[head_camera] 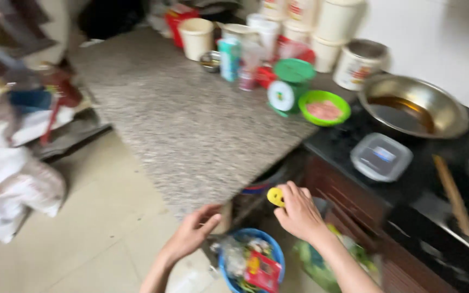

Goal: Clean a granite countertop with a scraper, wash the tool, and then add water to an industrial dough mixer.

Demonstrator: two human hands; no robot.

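My right hand [298, 212] pinches a small yellow piece [274, 196] just below the front edge of the speckled granite counter [191, 130]. My left hand [191, 234] hangs beside it with fingers loosely curled, holding nothing. Under both hands stands a blue bin [273, 255] full of wrappers and scraps. The view is blurred.
On the counter stand a green kitchen scale [289, 84], a green bowl of pink meat [324, 108], cups and white tubs. A metal wok with oil [413, 104], a clear lidded box [381, 156] and a wooden spatula [452, 195] rest on the black stove. White bags [12, 187] lie at left.
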